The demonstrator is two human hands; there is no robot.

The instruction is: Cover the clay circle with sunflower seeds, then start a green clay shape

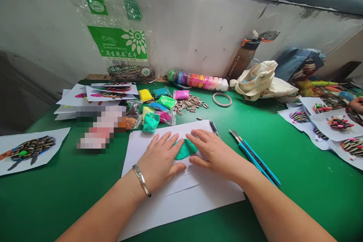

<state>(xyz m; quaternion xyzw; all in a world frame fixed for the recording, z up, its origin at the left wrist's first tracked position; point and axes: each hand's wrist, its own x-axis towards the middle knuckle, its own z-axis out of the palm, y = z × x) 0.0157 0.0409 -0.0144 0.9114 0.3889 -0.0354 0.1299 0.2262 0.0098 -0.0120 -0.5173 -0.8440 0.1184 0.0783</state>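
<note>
A flat patch of green modelling clay [185,150] lies on white paper [181,208] in front of me. My left hand [161,155] rests over its left side with the fingers stretched out, the fingertips at the clay's edge. From the other side my right hand [211,150] lies flat, its fingertips touching the upper right of the clay. Part of the clay is hidden under the fingers. Beyond the paper sit small bags of coloured clay, among them a teal one [151,122] close to my left fingertips. A black pen [214,127] lies at the paper's upper right edge.
To the right lies a blue utility knife [255,159], blade out. Loose sunflower seeds [191,104] and a tape roll [222,99] are farther back. Seed pictures lie left [34,151] and right [340,124]. A bottle [244,58] stands by the wall; another person's hand [356,104] shows far right.
</note>
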